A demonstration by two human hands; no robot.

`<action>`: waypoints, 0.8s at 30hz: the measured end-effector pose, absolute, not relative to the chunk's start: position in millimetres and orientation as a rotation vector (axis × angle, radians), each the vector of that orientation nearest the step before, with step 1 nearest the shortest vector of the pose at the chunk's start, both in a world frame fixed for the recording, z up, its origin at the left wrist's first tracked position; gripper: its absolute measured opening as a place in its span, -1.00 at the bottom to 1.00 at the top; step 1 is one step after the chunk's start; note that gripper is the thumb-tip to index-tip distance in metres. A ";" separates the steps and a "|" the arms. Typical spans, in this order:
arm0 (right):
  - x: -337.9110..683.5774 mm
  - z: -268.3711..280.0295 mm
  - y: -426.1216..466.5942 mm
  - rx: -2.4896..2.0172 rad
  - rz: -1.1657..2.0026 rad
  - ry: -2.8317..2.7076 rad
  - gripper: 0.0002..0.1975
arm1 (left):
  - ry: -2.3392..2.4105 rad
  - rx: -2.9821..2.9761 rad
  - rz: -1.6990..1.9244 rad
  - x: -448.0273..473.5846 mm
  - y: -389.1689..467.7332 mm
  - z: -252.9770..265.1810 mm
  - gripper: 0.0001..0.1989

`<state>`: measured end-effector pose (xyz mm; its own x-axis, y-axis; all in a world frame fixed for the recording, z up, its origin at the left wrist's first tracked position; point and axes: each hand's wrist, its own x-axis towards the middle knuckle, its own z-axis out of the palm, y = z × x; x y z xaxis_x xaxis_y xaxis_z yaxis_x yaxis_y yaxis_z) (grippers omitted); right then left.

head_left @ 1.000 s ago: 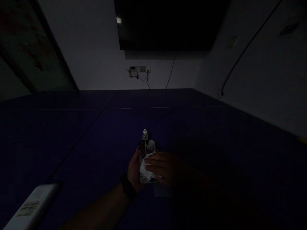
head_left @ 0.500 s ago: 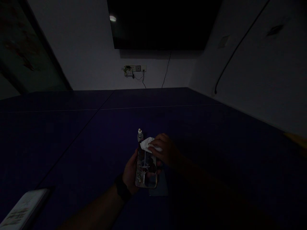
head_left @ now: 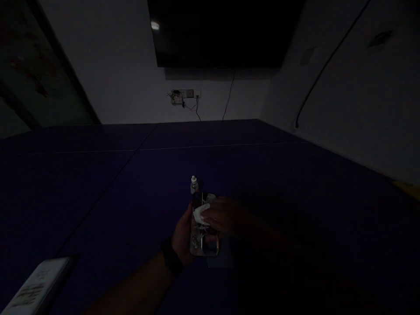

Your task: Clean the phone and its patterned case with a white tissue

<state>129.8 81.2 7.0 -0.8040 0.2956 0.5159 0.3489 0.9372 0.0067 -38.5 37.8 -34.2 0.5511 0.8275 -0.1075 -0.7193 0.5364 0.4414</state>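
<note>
The right hand [head_left: 223,215] curls above the cupped left hand [head_left: 182,236].

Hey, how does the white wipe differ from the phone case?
The wipe is plain white; the phone case is patterned and partly see-through. The wipe looks bunched; the phone case is flat with rounded corners. The right hand holds the wipe, the left hand the phone case. Both are handheld.

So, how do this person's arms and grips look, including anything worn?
A dark band, possibly a watch, circles the left wrist. The left forearm shows no sleeve, and neither the left grip nor the right grip wears a glove. Shadow hides whether the right forearm is sleeved.
</note>
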 end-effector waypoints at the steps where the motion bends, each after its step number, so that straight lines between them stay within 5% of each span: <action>1: 131.3 7.9 84.7 -0.523 -0.148 -2.506 -0.76 | 0.346 0.380 0.920 -39.6 35.8 -32.0 -0.52; 7: 135.9 12.1 97.1 -0.710 -0.139 -2.366 -0.77 | 0.383 0.409 0.862 -41.8 29.0 -22.8 -0.41; 18: 131.5 -5.1 76.4 -0.249 -0.112 -2.726 -0.76 | 0.337 0.245 1.027 -39.6 38.8 -24.1 -0.54; 24: 137.1 7.8 94.3 -0.699 -0.179 -2.436 -0.76 | 0.413 0.336 0.946 -42.1 32.5 -21.1 -0.46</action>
<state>137.1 94.3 7.8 -0.6864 0.4417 0.5778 0.5214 0.8527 -0.0324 -42.1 32.5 -21.1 0.5178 0.8336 -0.1926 -0.7077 0.5438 0.4511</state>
